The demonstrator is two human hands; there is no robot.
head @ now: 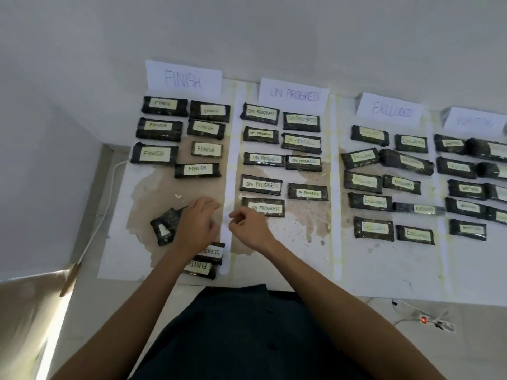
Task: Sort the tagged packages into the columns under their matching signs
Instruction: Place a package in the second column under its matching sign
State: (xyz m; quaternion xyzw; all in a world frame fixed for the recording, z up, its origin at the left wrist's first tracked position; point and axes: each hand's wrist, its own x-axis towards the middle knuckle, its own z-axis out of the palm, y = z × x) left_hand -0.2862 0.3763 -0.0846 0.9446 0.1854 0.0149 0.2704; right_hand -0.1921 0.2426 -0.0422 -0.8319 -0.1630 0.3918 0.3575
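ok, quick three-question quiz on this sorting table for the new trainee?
1. True or false: the ON PROGRESS sign stands between the FINISH sign and the EXCLUDED sign.
2. Which hand is at the unsorted pile? A left, B right, C neither.
3. Leaving that pile out, how many packages lie under the FINISH sign?
Key: 1 true. 2 A, the left hand. 3 seven.
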